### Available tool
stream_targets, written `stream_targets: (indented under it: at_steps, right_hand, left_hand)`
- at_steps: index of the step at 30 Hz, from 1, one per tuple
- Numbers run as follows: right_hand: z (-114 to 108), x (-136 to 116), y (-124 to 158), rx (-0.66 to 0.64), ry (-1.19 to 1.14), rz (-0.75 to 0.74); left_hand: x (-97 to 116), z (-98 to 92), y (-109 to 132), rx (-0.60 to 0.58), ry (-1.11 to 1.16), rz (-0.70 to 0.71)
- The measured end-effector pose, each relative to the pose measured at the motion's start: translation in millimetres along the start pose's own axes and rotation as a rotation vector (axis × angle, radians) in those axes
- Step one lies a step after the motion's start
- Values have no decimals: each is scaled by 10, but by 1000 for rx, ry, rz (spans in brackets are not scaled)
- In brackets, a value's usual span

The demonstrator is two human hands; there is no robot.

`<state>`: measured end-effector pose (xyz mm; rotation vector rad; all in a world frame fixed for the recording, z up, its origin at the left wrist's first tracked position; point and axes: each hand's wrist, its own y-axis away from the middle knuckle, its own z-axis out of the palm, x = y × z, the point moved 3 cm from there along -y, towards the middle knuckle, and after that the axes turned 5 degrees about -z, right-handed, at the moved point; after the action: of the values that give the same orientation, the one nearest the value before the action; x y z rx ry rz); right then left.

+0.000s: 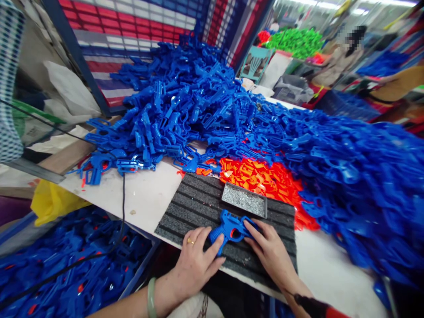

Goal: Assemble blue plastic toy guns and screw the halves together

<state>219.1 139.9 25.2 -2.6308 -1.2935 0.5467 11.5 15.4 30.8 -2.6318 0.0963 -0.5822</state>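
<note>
Left hand [195,265] and right hand [271,251]: fingers grasp a blue plastic toy pistol [228,232] from both sides, steadying it on a ribbed mat [188,216], a tray of small metal parts [244,199] just beyond the fingertips.

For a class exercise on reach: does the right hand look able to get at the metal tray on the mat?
Probably yes: the right hand, on the blue toy pistol, lies just short of the metal tray, with only bare mat between.

1 head-worn camera looks forward and down at left hand [194,260] and right hand [273,254].
</note>
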Motion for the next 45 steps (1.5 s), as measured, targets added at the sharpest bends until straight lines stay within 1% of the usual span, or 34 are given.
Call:
stream_targets:
  at_steps: [7, 11, 14, 22, 28, 31, 33, 35, 37, 42, 45]
  right_hand:
    - [10, 50, 25, 24, 6, -36]
    - [21, 47, 29, 54, 16, -57]
    - [20, 23, 21, 91, 8, -73]
    - [21, 5, 30, 106, -64, -18]
    - [63, 45, 40, 80, -132, 80]
    - [36, 48, 27, 36, -211, 131]
    - [11, 67, 15, 24, -308, 219]
    - [-2, 108, 4, 44, -388, 371]
    - [2, 137, -12, 66, -402, 470]
    - [30, 128, -70, 40, -378, 425]
    - [2, 122, -75, 32, -417, 464]
  left_hand:
    - [8, -12, -5, -22, -13, 5]
    - [9, -29, -7, 17, -19, 10]
    - [6, -30, -9, 15, -8, 11]
    - [0, -25, -6, 20, 7, 18]
    - [24, -31, -28, 21, -2, -2]
    - [58, -34, -38, 10, -35, 1]
    - [80, -28, -40, -2, -69, 11]
    - [91, -21, -37, -13, -98, 15]
    - [88, -21, -35, -24, -103, 11]
    - [42, -63, -62, -49, -16, -8]
    - [15, -81, -79, -43, 35, -55]
